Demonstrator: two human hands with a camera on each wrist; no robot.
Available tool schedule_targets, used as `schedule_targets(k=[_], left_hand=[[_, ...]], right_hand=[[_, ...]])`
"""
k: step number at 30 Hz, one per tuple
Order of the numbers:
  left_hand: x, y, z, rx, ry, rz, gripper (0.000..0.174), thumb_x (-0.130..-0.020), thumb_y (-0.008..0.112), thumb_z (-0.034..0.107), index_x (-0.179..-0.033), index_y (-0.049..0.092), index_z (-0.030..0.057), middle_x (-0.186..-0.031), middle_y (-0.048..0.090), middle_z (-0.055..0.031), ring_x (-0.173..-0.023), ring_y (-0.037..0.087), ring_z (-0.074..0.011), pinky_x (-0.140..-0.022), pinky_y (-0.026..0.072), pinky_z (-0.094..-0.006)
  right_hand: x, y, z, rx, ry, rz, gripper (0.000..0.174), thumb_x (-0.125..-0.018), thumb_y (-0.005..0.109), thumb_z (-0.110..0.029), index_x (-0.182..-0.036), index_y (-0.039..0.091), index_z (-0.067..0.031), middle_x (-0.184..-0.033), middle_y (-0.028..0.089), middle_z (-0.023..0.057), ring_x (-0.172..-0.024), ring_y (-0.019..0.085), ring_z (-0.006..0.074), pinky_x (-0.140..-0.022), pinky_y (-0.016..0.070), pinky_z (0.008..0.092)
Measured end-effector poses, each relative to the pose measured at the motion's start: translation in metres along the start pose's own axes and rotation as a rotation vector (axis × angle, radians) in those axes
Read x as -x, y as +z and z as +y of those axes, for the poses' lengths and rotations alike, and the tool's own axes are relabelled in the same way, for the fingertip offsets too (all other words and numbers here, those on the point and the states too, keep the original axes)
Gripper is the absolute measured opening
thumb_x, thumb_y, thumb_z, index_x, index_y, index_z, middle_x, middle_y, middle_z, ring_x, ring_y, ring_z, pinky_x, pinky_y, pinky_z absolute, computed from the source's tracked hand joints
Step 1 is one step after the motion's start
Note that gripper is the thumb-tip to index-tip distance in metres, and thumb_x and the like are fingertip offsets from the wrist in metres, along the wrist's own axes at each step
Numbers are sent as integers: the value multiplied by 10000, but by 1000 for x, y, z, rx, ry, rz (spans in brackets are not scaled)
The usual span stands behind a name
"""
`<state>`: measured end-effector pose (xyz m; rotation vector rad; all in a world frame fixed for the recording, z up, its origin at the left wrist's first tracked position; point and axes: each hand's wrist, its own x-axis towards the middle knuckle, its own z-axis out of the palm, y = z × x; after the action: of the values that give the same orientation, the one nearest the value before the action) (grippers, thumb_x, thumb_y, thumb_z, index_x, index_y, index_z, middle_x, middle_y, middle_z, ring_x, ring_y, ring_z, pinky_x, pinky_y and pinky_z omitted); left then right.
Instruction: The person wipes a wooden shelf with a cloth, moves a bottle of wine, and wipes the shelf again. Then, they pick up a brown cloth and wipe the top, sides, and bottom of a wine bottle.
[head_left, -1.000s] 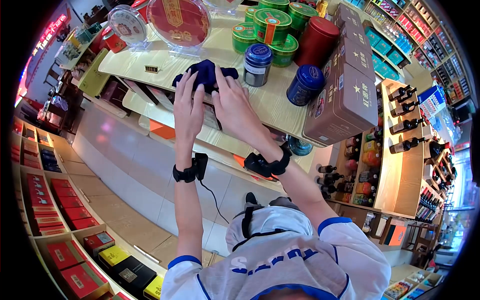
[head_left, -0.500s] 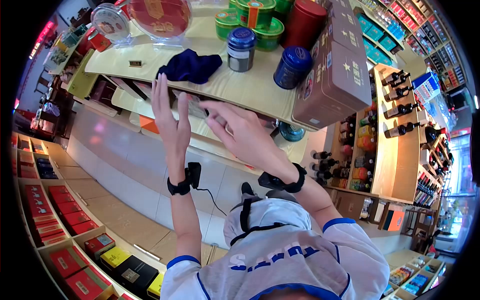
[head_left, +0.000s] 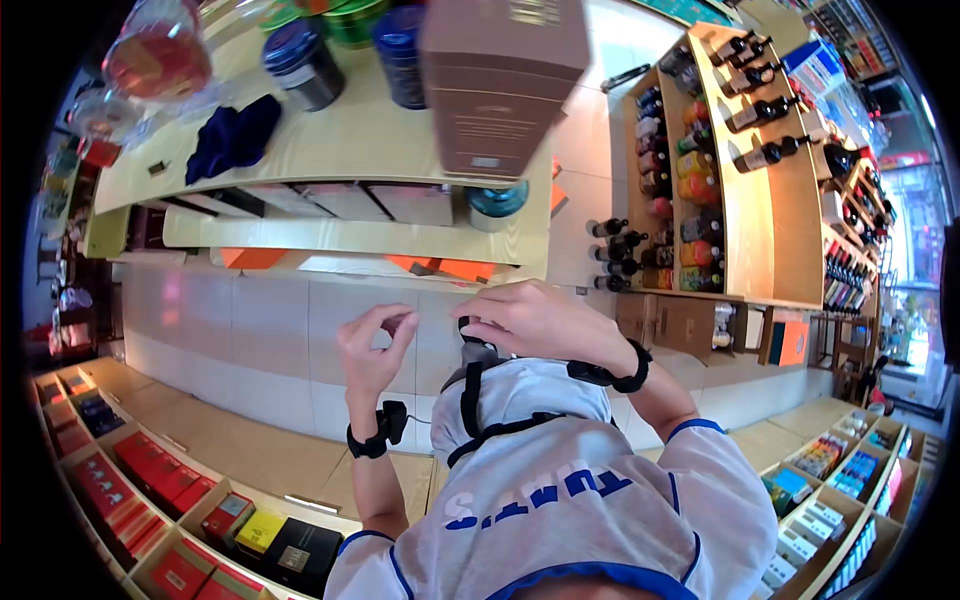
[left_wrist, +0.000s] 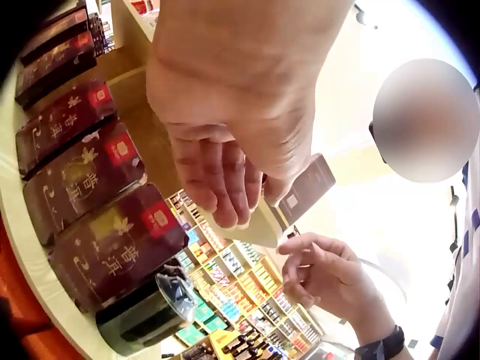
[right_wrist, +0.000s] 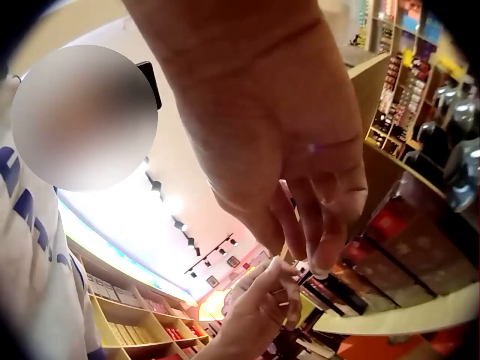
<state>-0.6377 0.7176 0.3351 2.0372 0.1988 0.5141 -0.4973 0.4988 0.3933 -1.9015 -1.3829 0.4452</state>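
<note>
Both hands hang in front of the person's body, below the display counter [head_left: 380,150]. The left hand [head_left: 370,348] has its fingers and thumb bent loosely toward each other with nothing between them. To its right, the right hand [head_left: 548,322] points inward, its fingers relaxed and slightly curved; it holds nothing. In the left wrist view the right hand [left_wrist: 330,274] appears apart from the left. On the counter top, away from both hands, a crumpled dark blue cloth [head_left: 232,140] lies near the front edge.
Blue-lidded tins [head_left: 303,68] and a large brown box [head_left: 500,95] stand on the counter. Dark red boxes [left_wrist: 120,240] and a teal-lidded jar [head_left: 497,205] fill the shelf beneath. Right of the aisle is a wooden bottle rack [head_left: 770,220]; behind the person, shelves hold red boxes [head_left: 165,470].
The hands came off the blue cloth and drew back toward the body, leaving the cloth on the counter. The head view has turned right, so the counter now sits farther left.
</note>
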Motion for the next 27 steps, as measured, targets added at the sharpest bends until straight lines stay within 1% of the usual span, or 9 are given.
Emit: schedule_targets(k=[2,3,9,13,16,18,21,25,27], left_hand=[[6,17,2,28,-103,-83,111,-864,785,55,-932,730,-13,-817,745,-87,-635,668,-121,-589,527,-259],[7,26,4,29,-98,-100,111,-864,785,55,-932,730,-13,-817,745,-87,-635,668,-121,-589,527,-259],[0,81,31,-24,-174,-256,127,-871,783,72,-961,732,-3,-823,743,-89,-639,662,-117,-610,529,-257],[-9,116,40,-37,-225,-333,167,-875,776,79,-1021,730,12,-835,739,-91,-666,669,-120,-635,536,-259],[-12,134,36,-47,-294,-365,191,-873,774,77,-1050,730,17,-845,737,-89,-697,675,-119,-657,545,-261],[-15,144,34,-49,-336,-366,199,-873,772,75,-1058,730,17,-848,737,-87,-714,677,-119,-669,551,-262],[-10,156,37,-54,-392,-363,215,-869,773,72,-1073,733,17,-852,733,-77,-746,678,-118,-701,559,-266],[5,170,36,-105,-507,-344,226,-872,769,71,-1087,732,13,-831,719,-66,-748,674,-118,-722,559,-269],[16,174,29,-96,-550,-322,222,-892,749,69,-1102,719,4,-832,715,-65,-757,685,-120,-718,560,-267]], right_hand=[[25,-13,9,-27,93,-41,245,-986,630,-269,-1103,703,-67,-965,718,136,-855,694,359,-777,567,445],[37,-18,16,-30,105,-28,245,-986,630,-269,-1103,703,-67,-965,718,136,-855,694,359,-777,567,445],[113,-52,66,-124,405,-129,297,-992,620,-296,-1149,681,-52,-1095,715,161,-985,689,376,-872,540,475],[162,-65,107,-77,454,-76,269,-963,668,-222,-1135,685,-16,-1034,712,179,-933,693,376,-842,548,433],[194,-67,140,-31,512,-58,264,-964,666,-219,-1131,686,-16,-1055,701,186,-980,680,381,-873,541,436],[210,-68,162,-32,618,-69,268,-960,672,-224,-1124,688,-12,-1120,683,189,-1043,659,389,-910,528,438],[234,-44,215,-81,669,-68,319,-961,663,-285,-1145,692,-26,-1189,668,181,-1080,658,391,-930,520,470],[254,15,304,-171,661,-91,338,-942,684,-288,-1155,699,-27,-1247,638,184,-1124,639,393,-972,508,464],[248,36,334,-202,674,-136,377,-922,702,-299,-1185,692,-29,-1330,601,217,-1210,605,401,-1026,485,468]])
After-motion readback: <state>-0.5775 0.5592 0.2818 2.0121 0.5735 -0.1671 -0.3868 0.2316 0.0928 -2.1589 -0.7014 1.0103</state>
